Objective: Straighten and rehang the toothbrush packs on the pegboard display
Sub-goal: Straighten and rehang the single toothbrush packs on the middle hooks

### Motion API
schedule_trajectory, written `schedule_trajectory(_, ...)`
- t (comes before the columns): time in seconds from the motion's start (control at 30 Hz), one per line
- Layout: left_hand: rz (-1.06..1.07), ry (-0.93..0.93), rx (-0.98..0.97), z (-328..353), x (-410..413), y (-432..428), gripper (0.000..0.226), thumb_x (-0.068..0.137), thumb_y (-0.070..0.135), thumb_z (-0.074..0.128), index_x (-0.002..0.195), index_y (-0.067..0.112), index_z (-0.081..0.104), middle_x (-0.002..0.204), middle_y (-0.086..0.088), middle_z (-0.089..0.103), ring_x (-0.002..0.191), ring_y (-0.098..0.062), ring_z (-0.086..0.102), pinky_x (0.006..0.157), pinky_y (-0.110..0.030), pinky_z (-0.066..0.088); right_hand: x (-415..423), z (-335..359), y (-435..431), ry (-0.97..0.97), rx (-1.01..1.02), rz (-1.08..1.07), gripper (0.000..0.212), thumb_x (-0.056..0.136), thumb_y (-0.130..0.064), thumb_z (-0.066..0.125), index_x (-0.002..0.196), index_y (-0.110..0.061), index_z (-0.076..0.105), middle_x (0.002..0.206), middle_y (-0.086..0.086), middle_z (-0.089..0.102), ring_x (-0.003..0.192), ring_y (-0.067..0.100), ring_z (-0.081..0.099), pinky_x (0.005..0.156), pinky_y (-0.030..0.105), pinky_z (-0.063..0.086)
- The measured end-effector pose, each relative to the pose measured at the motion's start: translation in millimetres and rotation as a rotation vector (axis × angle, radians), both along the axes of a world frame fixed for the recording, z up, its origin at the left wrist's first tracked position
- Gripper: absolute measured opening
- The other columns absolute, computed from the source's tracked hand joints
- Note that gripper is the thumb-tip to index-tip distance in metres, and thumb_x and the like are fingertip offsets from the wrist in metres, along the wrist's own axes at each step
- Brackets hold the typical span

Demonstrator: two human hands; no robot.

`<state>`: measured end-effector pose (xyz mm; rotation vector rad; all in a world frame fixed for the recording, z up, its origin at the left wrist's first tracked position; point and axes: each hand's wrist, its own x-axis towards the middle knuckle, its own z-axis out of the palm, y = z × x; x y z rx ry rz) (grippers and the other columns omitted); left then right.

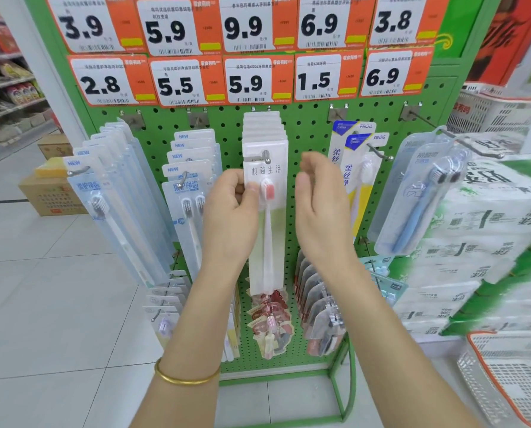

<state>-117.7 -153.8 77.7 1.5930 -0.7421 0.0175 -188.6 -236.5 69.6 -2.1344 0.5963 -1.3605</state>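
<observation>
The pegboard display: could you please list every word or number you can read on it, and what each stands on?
"3.9", "5.9", "9.9", "6.9", "3.8": top row of price tags.
"2.8", "5.5", "5.9", "1.5", "6.9": lower row of price tags.
"NEW": packs on the two left hooks.
"FROG": yellow packs.
"极简生活": white pack the left hand holds.
Small print on the tags: too small to read.

Single head view, close, facing forward-down at pegboard point(313, 131), wide-angle.
</observation>
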Motion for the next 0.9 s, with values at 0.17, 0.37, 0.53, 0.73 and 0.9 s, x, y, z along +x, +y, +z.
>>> schedule_trajectory(0.17,0.085,-0.082,0.12,1,1,-2,0.012,0.097,0.018,0.046,0.089,0.018,0.055,0.09,0.001,0.06,0.084,-0.017,0.054,0.076,-0.034,0.044,26,54,-24,-0.03,0.132,0.129,0.029,0.097,-0.005,0.035,0.112,0.002,0.058,0.11,0.006,0.058,0.105,0.017,0.047,0.085,0.014,0.034)
schedule_trajectory(0.37,0.174,-0.227,0.277,3,-4,-1,0.016,0.099,0.018,0.039,0.108,0.012,0.05,0.104,-0.005,0.056,0.094,-0.024,0.052,0.082,-0.044,0.045,51,78,-43,-0.007,0.458,0.19,0.022,0.094,-0.015,0.042,0.098,-0.007,0.061,0.097,-0.002,0.059,0.099,0.015,0.053,0.086,0.03,0.04)
schedule_trajectory(0.53,0.25,-0.336,0.3,0,-13,0,0.033,0.097,0.015,0.044,0.128,0.005,0.043,0.12,-0.012,0.049,0.104,-0.03,0.05,0.086,-0.046,0.043,63,71,-51,-0.025,0.496,0.231,0.026,0.094,-0.018,0.041,0.078,-0.012,0.061,0.089,-0.005,0.06,0.093,0.013,0.055,0.089,0.033,0.041)
schedule_trajectory(0.73,0.358,-0.485,0.209,-5,-22,-3,0.049,0.093,0.012,0.055,0.136,-0.005,0.037,0.13,-0.023,0.045,0.118,-0.039,0.049,0.093,-0.049,0.046,64,61,-56,-0.055,0.537,0.298,0.034,0.098,-0.017,0.037,0.085,-0.008,0.067,0.091,-0.001,0.065,0.079,0.007,0.054,0.067,0.017,0.04)
schedule_trajectory(0.9,0.358,-0.522,0.13,-4,-25,-2,0.049,0.088,0.001,0.056,0.133,-0.006,0.04,0.134,-0.023,0.042,0.125,-0.037,0.044,0.103,-0.045,0.04,62,52,-55,-0.117,0.563,0.361,0.035,0.098,-0.018,0.038,0.1,-0.003,0.07,0.109,0.006,0.065,0.083,0.003,0.056,0.063,0.006,0.043)
